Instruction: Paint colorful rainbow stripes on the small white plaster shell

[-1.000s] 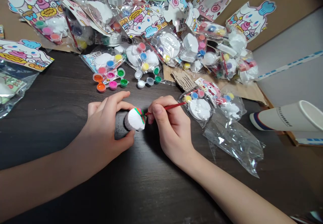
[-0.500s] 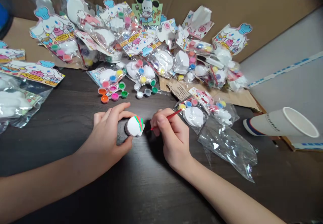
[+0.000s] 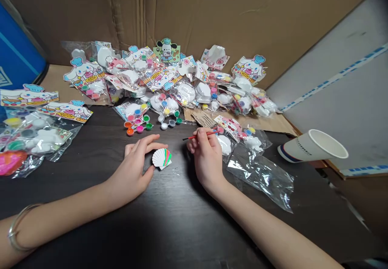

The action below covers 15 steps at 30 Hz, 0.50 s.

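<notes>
A small white scallop shell point(image 3: 159, 158) lies ribbed face up on the dark table, with green, orange and pink stripes on its right part. My left hand point(image 3: 136, 160) rests beside it, thumb and fingers spread around its left and upper edges; it does not look gripped. Above the table to the right, my right hand point(image 3: 207, 154) pinches a thin red paintbrush point(image 3: 211, 133), its dark tip pointing left. Beyond the hands sit open paint pots point(image 3: 140, 129) in orange, pink and green, and another strip of pots point(image 3: 172, 123) with white, grey and green.
Packaged craft kits point(image 3: 184, 93) with cartoon cards heap along the cardboard wall point(image 3: 212, 14). More bagged kits point(image 3: 45, 135) lie at left. An empty clear bag point(image 3: 262, 176) is right of my right hand, near a paper cup point(image 3: 309, 148). A blue object point(image 3: 18, 51) stands at far left.
The shell has gone from tilted between my left fingers to lying flat, face up. My right hand has lifted the brush, turning its tip leftward. The camera view has tilted up.
</notes>
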Available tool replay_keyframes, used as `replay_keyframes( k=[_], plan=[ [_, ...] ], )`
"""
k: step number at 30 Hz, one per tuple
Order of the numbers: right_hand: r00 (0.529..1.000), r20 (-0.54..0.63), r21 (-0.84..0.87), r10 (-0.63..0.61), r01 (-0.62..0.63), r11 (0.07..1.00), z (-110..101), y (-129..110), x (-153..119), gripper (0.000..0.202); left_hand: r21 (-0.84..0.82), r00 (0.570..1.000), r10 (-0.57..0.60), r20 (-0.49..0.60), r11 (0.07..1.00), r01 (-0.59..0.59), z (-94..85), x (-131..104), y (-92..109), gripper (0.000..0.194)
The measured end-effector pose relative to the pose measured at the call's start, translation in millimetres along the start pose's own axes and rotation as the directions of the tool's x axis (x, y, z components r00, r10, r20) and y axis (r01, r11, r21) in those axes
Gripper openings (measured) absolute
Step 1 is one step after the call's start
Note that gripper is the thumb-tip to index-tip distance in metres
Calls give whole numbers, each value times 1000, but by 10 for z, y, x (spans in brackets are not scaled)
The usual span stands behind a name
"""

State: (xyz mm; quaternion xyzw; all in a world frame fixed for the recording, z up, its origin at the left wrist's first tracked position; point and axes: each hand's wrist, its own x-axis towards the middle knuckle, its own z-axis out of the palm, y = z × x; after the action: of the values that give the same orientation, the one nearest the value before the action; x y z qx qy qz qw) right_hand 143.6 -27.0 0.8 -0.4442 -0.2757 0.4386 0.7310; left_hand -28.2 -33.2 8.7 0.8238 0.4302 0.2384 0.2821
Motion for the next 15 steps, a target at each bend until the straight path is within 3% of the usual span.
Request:
replay_keyframes(
  k=[8,11,15],
  plan=[
    [998,56,-49,29,-26,998,-21,-1,7,30,-29,999,-50,13,998,50,-18,11,-3,53],
    [988,145,-146,-48,70,987,-24,-43,-68,22,-18,999,-47,5,999,47,-25,7,8,53],
    [932,329,-277,-153,250,928,-49,-57,-153,25,-11,999,-44,-9,999,44,-34,7,27,52]
  ],
)
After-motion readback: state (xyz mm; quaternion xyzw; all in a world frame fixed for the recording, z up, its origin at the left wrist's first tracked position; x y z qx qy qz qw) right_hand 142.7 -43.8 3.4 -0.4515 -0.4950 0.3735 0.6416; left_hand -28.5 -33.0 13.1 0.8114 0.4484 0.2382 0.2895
